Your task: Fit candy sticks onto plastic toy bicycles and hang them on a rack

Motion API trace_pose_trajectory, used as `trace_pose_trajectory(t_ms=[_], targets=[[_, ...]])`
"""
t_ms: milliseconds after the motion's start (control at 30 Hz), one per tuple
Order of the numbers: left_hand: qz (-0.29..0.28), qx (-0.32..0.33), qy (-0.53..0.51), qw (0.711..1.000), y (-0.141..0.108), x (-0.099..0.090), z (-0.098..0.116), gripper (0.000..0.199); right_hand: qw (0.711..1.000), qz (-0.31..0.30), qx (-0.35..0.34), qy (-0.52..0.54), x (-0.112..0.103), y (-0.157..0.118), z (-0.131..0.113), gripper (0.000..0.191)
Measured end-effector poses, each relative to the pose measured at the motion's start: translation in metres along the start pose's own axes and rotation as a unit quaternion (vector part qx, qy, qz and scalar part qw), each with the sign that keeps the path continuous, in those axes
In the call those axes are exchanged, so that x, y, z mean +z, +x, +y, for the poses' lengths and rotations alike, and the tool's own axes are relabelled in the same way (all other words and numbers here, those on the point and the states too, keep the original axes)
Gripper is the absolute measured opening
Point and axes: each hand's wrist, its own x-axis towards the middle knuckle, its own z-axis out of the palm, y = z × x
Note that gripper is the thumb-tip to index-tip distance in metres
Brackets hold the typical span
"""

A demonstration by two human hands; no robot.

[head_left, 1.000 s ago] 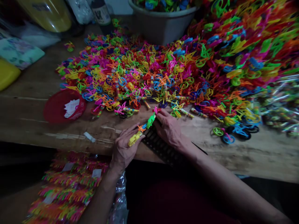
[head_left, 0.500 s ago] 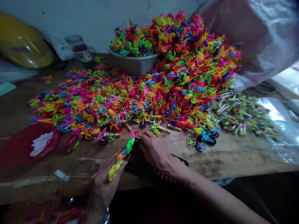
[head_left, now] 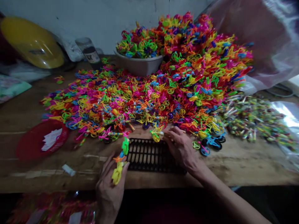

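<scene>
My left hand (head_left: 111,183) is closed around the lower end of a row of small plastic toy pieces (head_left: 121,160), yellow, orange, blue, green and pink, which points up and away from me. Just right of it, a black slatted plastic rack (head_left: 147,154) lies flat on the wooden table. My right hand (head_left: 183,149) reaches over the rack's right part, its fingers bent together at the front edge of the toy heap. Thin striped tubes and a yellow toy piece (head_left: 156,135) lie by those fingertips. What the fingertips pinch, if anything, is too small to make out.
A large heap of bright plastic toys (head_left: 144,90) spreads behind the hands, around a filled grey bowl (head_left: 140,66). Small tubes (head_left: 254,119) are piled at right. At left are a red basket (head_left: 25,146) with paper slips, a jar (head_left: 90,54) and a yellow helmet (head_left: 35,43).
My right hand has moved right, from the rack's left end to the heap's edge beyond its right part, uncovering the slats. My left hand keeps its toy row, now more upright. The view has shifted slightly.
</scene>
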Motion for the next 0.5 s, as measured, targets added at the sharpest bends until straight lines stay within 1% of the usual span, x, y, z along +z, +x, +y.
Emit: trace_pose_trajectory(t_ms=[67,100,200,267,300,367,433,500], targets=[[-0.020,0.004,-0.011,1.000,0.002,0.002,0.005,0.017,0.997,-0.008,0.010,0.075,0.000,0.000,-0.010,0.007],[-0.027,0.004,-0.015,1.000,0.003,0.002,0.008,0.015,0.995,-0.011,0.026,0.099,0.001,0.000,-0.015,0.004],[-0.047,-0.007,-0.016,0.999,0.007,0.004,0.013,0.016,0.986,-0.030,0.090,0.140,0.008,0.000,-0.025,0.012],[-0.059,-0.004,-0.003,0.998,0.008,0.003,0.013,0.017,0.984,-0.044,0.102,0.138,0.014,-0.002,-0.030,0.014],[-0.065,0.000,0.003,0.998,0.008,0.003,0.013,0.018,0.987,-0.049,0.091,0.127,0.016,-0.004,-0.034,0.012],[-0.076,0.003,0.004,0.997,0.008,0.002,0.013,0.021,0.992,-0.058,0.045,0.102,0.021,-0.010,-0.040,0.004],[-0.085,-0.002,-0.007,0.996,0.007,0.001,0.012,0.024,0.991,-0.068,-0.013,0.111,0.026,-0.018,-0.048,0.010],[-0.093,-0.011,-0.021,0.995,0.006,-0.002,0.012,0.026,0.987,-0.063,-0.047,0.141,0.029,-0.025,-0.055,0.015]])
